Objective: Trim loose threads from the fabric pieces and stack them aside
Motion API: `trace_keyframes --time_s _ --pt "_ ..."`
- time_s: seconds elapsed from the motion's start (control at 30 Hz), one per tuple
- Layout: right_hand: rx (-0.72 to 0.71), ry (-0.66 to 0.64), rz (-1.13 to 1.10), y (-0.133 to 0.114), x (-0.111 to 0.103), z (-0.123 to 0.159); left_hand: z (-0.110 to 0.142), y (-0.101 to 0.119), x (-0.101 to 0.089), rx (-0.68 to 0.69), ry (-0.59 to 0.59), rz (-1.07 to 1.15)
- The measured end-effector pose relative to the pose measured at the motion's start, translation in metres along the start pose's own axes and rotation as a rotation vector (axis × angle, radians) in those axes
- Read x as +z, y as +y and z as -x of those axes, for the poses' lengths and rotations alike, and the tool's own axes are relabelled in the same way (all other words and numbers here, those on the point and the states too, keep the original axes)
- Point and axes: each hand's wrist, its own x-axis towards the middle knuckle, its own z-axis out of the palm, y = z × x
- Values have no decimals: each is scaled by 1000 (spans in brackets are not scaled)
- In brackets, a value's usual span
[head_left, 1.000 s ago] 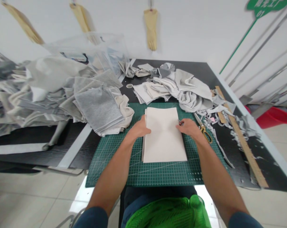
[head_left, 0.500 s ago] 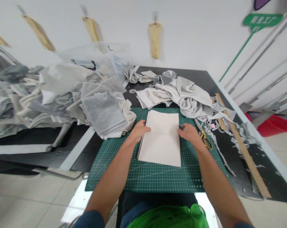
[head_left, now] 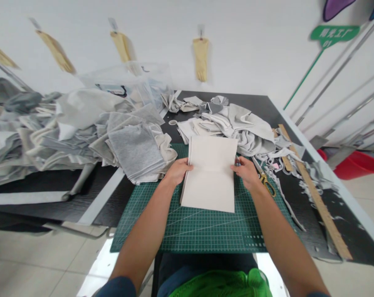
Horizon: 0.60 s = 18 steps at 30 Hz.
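Observation:
A stack of cream rectangular sheets [head_left: 210, 185], cloth or paper I cannot tell, lies over the green cutting mat [head_left: 202, 233], its far end looking raised. My left hand [head_left: 178, 171] is closed on its left edge, thumb on top. On the right edge my right hand [head_left: 246, 171] pinches with the thumb, and a small dark shiny object [head_left: 237, 160] shows at its fingers, too small to name. Scissors with gold handles [head_left: 267, 184] lie just right of that hand.
Grey and beige cloth pieces [head_left: 134, 144] are heaped at the left, before a clear plastic box [head_left: 149, 74]. More folded cloth [head_left: 248, 123] lies behind the mat. A wooden ruler [head_left: 324, 210] and fabric scraps [head_left: 313, 181] lie at the right. A red bucket [head_left: 358, 165] stands beyond the table.
The far end of the stack has come up and away from me, now overlapping the cloth behind. Both hands have stayed at its sides, and the view has tipped slightly upward.

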Motion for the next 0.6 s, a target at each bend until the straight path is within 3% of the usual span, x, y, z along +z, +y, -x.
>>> trace_keyframes --time_s 0.13,0.3,0.4,0.5,0.6 --pt "-12 -23 -243 -6 -4 -1 -6 0 -7 45 81 29" --pt "-42 69 -210 -7 -12 -3 -5 4 -5 56 130 25" --pt "-132 62 46 -7 -7 -1 -3 8 -1 75 140 11" --pt "-280 -26 404 -5 6 2 -1 10 2 74 149 -23" --pt "-332 -136 588 -3 17 3 4 9 2 63 127 -270"
